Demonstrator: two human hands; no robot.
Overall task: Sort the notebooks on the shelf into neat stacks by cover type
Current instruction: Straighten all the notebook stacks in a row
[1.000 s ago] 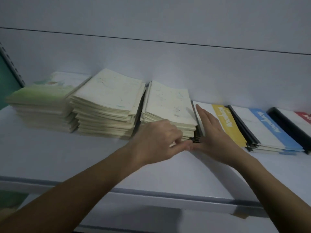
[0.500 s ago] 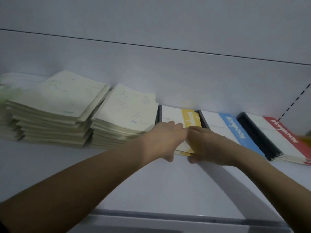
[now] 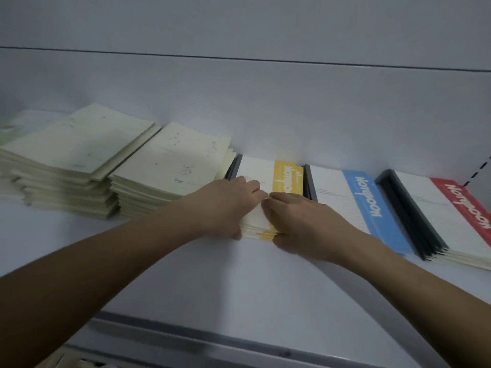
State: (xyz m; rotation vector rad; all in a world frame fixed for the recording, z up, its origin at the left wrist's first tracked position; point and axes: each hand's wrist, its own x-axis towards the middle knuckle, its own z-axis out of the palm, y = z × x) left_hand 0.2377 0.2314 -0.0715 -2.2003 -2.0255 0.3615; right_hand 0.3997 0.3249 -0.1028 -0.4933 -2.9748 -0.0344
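I see the fingers (image 3: 253, 188) of the left hand (image 3: 225, 205) curled over the top cover of the yellow-banded stack (image 3: 265, 179), with the thumb low at the front edge of that stack, so this hand is grasping the stack from its left side. The right hand (image 3: 300, 221) does the same from the other side: its fingers are bent on the top cover and its thumb presses the front edge of the pages, so it is also grasping the same stack. The fingertips of both hands meet, almost touching, on the top cover near the border of the white and the yellow part.

The yellow-banded stack lies flat on the white shelf (image 3: 239, 274), its far end against the back wall (image 3: 265, 102). Just beside it on the right lies the blue-banded stack (image 3: 356, 203), and further right, a little apart, the red-banded stack (image 3: 451, 216), which has dark spines on its left side. On the left of the hands, touching or almost touching the yellow-banded stack, stands a cream stack (image 3: 170, 166) with small blue marks on the cover. Next to it is a second cream stack (image 3: 77, 144), higher and less tidy, with covers sliding out. At the far left edge I see a greenish stack (image 3: 16, 123), only partly in view. Both forearms reach over the front rail of the shelf.
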